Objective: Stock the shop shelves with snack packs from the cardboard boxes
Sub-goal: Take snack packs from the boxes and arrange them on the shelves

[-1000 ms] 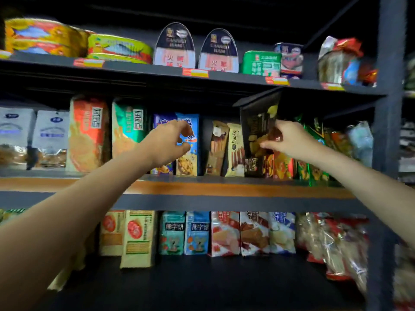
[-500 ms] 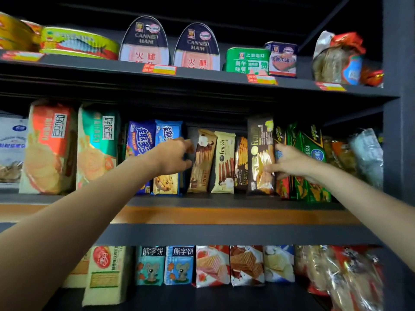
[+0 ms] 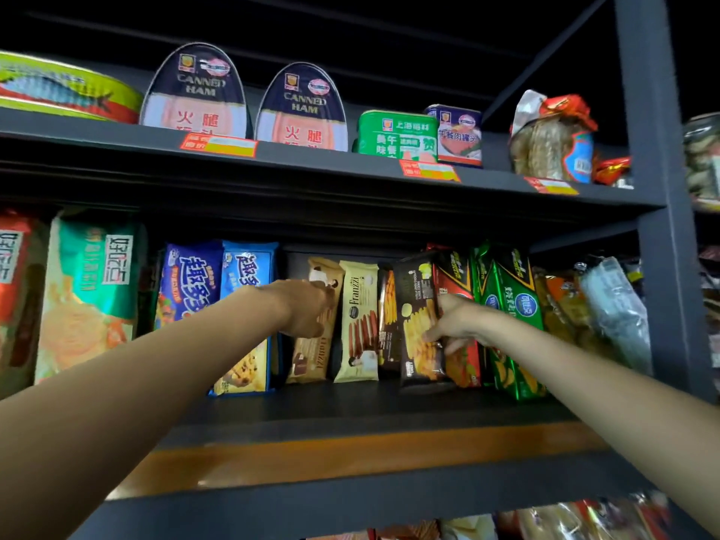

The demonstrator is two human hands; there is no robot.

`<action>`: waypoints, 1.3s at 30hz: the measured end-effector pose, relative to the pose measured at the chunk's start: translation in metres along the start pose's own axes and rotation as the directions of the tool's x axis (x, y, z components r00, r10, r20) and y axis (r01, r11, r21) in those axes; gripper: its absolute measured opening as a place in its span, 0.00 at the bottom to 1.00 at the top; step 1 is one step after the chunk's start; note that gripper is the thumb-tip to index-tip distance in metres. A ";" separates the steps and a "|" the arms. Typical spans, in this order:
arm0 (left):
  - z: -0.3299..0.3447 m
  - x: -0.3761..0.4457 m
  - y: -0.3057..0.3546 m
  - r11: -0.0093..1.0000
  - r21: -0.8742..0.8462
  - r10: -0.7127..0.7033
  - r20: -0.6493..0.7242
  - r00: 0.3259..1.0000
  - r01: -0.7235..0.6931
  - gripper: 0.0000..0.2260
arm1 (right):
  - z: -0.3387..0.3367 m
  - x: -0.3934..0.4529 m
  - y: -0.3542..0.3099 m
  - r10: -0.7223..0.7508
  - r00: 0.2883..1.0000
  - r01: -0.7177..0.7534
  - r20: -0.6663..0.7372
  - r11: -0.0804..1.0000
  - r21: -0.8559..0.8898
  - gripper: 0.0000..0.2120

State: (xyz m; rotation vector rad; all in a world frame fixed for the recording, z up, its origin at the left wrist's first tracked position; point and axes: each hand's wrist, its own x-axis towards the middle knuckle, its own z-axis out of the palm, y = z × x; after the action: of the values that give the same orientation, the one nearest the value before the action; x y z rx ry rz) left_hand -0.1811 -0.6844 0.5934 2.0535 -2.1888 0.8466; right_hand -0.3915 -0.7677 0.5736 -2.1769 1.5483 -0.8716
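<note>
Head view: the right hand (image 3: 461, 323) grips the dark snack pack (image 3: 419, 325), which stands upright on the middle shelf (image 3: 350, 407) (between a dark pack and a red pack). The left hand (image 3: 307, 307) rests against the brown wafer pack (image 3: 317, 325); its fingers appear curled, though blur obscures the grip.

A black snack pack (image 3: 419, 321) printed with yellow biscuit sticks stands beside a cream pack (image 3: 358, 321) patterned with brown sticks; to the black pack's right, red (image 3: 459, 305) and green packs (image 3: 510, 317) with black-and-yellow tops.
</note>
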 end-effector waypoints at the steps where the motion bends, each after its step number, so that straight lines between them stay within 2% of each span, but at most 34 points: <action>1: 0.002 0.005 0.002 0.999 0.035 0.007 0.038 0.999 -0.008 0.26 | 0.003 0.006 -0.004 -0.004 1.000 0.003 -0.009 1.000 -0.023 0.35; 6: 0.019 0.028 0.019 0.995 0.030 0.086 0.280 0.956 -0.099 0.31 | 0.019 0.033 -0.012 -0.009 0.998 0.004 -0.057 0.996 -0.085 0.46; 9: 0.032 0.037 0.021 0.991 0.050 0.097 0.354 0.930 -0.122 0.31 | 0.028 0.040 -0.008 -0.075 0.987 0.041 -0.142 0.973 -0.227 0.47; 12: 0.042 0.037 0.018 0.976 0.164 0.074 0.368 0.927 -0.143 0.31 | 0.037 0.044 -0.009 -0.304 0.927 0.155 -0.219 0.843 -0.514 0.46; 14: 0.045 0.034 0.017 0.961 0.227 0.068 0.358 0.931 -0.158 0.30 | 0.041 0.045 -0.011 -0.413 0.900 0.243 -0.138 0.740 -0.627 0.45; 16: 0.045 0.033 0.016 0.959 0.232 0.070 0.360 0.931 -0.162 0.31 | 0.041 0.045 -0.014 -0.423 0.904 0.264 -0.065 0.670 -0.694 0.40; 21: 0.041 0.031 0.009 0.965 0.225 0.048 0.354 0.934 -0.135 0.30 | 0.040 0.047 -0.014 -0.373 0.928 0.259 0.016 0.613 -0.747 0.45; 24: 0.044 0.029 0.006 0.958 0.262 0.012 0.367 0.930 -0.116 0.30 | 0.042 0.052 -0.013 -0.429 0.903 0.251 -0.011 0.549 -0.797 0.45; 27: 0.047 0.031 0.006 0.957 0.269 -0.005 0.386 0.923 -0.107 0.29 | 0.044 0.059 -0.010 -0.513 0.856 0.223 -0.057 0.468 -0.855 0.40; 32: 0.057 0.038 -0.004 0.975 0.205 0.007 0.375 0.927 -0.091 0.30 | 0.034 0.057 -0.009 -0.583 0.810 0.251 -0.060 0.438 -0.863 0.31; 39: 0.059 0.036 -0.011 0.994 0.107 -0.006 0.328 0.945 -0.031 0.30 | 0.030 0.043 -0.006 -0.580 0.813 0.295 -0.047 0.480 -0.826 0.29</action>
State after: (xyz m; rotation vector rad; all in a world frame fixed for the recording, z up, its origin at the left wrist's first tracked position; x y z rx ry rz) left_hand -0.1552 -0.7405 0.5603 2.3889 -2.3634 0.6818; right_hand -0.3581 -0.8075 0.5668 -3.3743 1.7621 -0.7780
